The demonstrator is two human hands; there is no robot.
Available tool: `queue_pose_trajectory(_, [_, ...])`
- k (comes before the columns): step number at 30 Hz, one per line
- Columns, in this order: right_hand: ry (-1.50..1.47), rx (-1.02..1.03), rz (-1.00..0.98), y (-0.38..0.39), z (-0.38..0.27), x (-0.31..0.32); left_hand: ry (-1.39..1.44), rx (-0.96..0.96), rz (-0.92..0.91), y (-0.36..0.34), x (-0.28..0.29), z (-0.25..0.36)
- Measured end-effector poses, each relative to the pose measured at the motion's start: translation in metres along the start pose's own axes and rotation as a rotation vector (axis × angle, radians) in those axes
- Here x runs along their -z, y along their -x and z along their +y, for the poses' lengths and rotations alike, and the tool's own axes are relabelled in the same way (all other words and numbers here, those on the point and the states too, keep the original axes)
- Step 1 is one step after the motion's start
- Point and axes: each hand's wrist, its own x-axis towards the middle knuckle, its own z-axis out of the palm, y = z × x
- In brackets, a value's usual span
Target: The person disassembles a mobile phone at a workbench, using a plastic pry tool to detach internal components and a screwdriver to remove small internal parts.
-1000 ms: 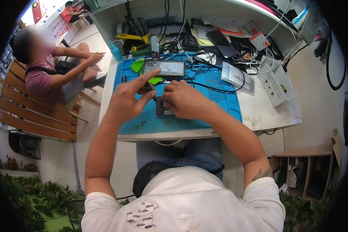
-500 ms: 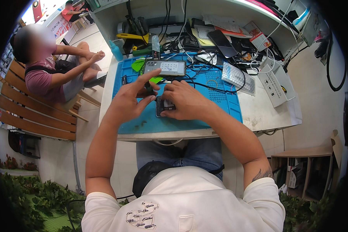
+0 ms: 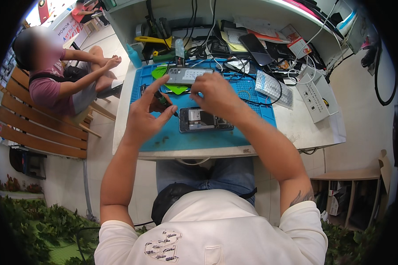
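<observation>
My left hand (image 3: 142, 115) is closed round a small screwdriver (image 3: 164, 101) with a dark green handle. Its tip points down toward the left end of an opened phone (image 3: 193, 126), whose battery and inner parts show. This phone lies on a blue work mat (image 3: 163, 142). Over its far right part, my right hand (image 3: 217, 93) is raised with fingers curled together; anything between them is too small to make out. Just beyond the hands rests a second phone (image 3: 177, 76), back side up, with a camera block and a pale label. A bright green piece (image 3: 177, 89) sits below it.
Cables, tools and papers crowd the back of the desk, along with a dark phone (image 3: 255, 49). Bubble wrap (image 3: 274, 90) and a white box (image 3: 313, 98) lie at the right. A blue bottle (image 3: 133, 57) stands at the left. Another person (image 3: 53, 88) sits on a bench nearby.
My right hand has lifted off the opened phone and moved up and right, uncovering its inside. My left hand keeps the screwdriver, now tilted with its shaft in view.
</observation>
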Motion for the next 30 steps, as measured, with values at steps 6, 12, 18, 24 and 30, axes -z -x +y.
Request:
queue_pose_trajectory(6, [0.249, -0.059, 0.052, -0.026, 0.042, -0.002, 0.009, -0.050, 0.027, 0.003, -0.011, -0.006])
queue_pose_trajectory(12, [0.373, -0.048, -0.051, -0.032, 0.050, -0.010, -0.031, -0.039, 0.059, 0.004, -0.011, -0.004])
queue_pose_trajectory(18, [0.317, -0.093, -0.051, -0.026, 0.033, 0.000, -0.044, 0.013, 0.062, 0.006, -0.009, -0.006])
queue_pose_trajectory(24, [-0.028, 0.011, -0.305, 0.015, -0.017, 0.033, -0.112, -0.077, -0.033, 0.004, -0.005, 0.004])
queue_pose_trajectory(30, [-0.080, -0.116, -0.528, 0.022, -0.025, 0.031, 0.033, -0.151, -0.219, -0.005, -0.002, 0.006])
